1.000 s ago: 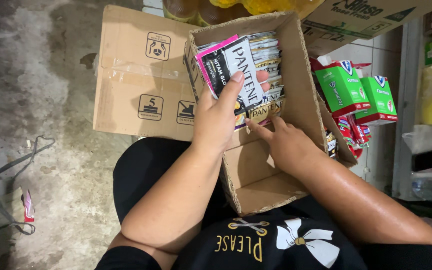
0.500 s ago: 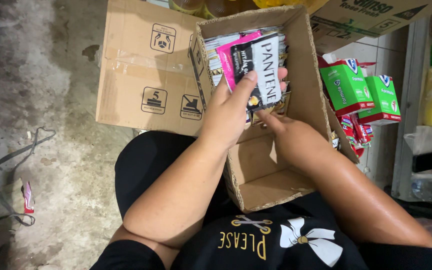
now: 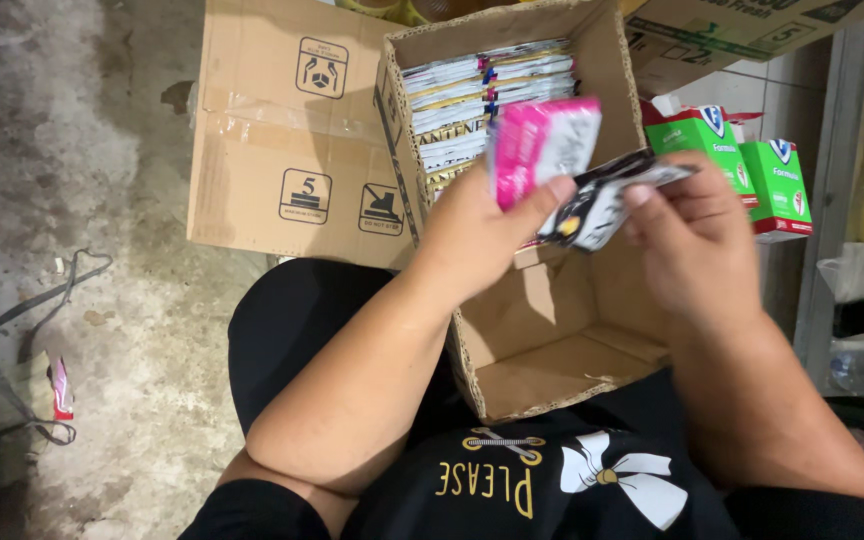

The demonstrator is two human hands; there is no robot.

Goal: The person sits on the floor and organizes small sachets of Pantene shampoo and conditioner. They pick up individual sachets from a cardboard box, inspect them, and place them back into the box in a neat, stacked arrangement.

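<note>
A pink sachet point(image 3: 537, 145) is clenched in the left hand point(image 3: 477, 235), while a black-and-white sachet point(image 3: 602, 200) is pinched in the grip of the right hand point(image 3: 697, 235). Both are held above the open cardboard box point(image 3: 542, 350), near the stacked sachets point(image 3: 472, 110) packed at its far end.

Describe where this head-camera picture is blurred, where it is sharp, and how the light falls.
Head view: the pink sachet and black-and-white sachet, held by the left hand and right hand, are motion-smeared; the cardboard box stays sharp; even light, with sheen on the forearms.
</note>
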